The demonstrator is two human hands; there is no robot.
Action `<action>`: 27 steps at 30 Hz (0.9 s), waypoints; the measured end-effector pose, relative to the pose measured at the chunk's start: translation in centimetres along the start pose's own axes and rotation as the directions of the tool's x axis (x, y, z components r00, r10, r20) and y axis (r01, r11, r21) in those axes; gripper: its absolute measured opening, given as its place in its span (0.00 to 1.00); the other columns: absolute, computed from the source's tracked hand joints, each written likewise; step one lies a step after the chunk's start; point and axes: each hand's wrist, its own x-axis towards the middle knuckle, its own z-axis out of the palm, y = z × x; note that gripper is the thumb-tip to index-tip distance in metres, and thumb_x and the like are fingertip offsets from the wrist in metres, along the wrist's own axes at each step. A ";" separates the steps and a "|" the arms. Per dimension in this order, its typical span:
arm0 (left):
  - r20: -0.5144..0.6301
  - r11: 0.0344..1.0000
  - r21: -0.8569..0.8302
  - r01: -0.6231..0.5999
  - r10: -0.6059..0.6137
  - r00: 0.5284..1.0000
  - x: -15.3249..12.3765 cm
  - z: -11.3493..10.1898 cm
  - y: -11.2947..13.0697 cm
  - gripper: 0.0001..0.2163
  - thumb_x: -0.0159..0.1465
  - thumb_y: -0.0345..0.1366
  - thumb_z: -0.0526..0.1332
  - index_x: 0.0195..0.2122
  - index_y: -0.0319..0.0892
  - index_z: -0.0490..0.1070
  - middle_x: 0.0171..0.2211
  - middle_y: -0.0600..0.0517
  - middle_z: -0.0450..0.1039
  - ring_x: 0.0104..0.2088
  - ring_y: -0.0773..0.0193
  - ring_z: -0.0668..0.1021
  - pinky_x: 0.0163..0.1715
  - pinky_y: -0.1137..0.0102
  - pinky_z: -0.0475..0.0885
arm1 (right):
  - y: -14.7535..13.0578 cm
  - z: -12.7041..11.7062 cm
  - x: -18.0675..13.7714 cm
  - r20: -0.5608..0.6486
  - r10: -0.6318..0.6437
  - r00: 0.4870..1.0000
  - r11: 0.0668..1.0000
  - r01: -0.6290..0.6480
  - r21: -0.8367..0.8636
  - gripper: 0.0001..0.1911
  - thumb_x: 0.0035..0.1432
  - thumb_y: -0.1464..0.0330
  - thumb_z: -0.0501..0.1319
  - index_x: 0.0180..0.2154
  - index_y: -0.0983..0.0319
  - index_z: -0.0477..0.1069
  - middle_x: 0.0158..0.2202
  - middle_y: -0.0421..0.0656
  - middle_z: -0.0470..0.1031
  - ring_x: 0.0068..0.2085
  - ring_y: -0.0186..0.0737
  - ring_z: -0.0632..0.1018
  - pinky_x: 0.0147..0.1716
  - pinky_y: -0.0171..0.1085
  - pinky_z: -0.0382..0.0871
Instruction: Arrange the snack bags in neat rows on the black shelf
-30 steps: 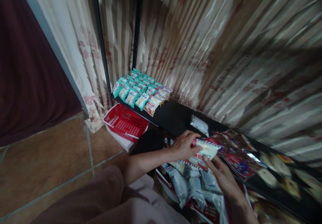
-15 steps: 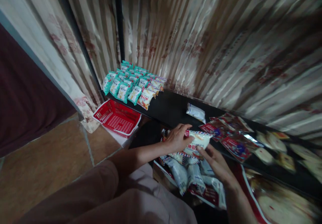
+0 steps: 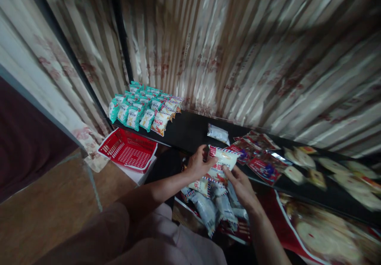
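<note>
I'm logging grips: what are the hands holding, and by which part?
A white, red-lettered plastic packet with striped edges: left hand at its left side, right hand at its lower right.

L hand (image 3: 197,164), R hand (image 3: 240,185) close tog., curled

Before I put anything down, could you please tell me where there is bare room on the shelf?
The widest bare patch on the long black shelf lies between the striped white-and-red packets and the lone rectangular white packet. The left end is crowded with teal-and-white packets; the right with glossy dark red packets and pale oval items.
</note>
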 end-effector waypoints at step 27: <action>-0.392 0.971 0.234 0.046 0.051 0.918 13.9 -4.9 -5.5 0.19 0.62 0.35 0.53 0.55 0.36 0.61 0.53 0.41 0.68 0.55 0.56 0.68 0.57 0.62 0.62 | 0.7 10.4 18.2 -0.053 -0.144 0.988 0.986 0.139 -0.097 0.27 0.52 0.49 0.54 0.46 0.61 0.66 0.42 0.48 0.77 0.41 0.49 0.77 0.40 0.44 0.71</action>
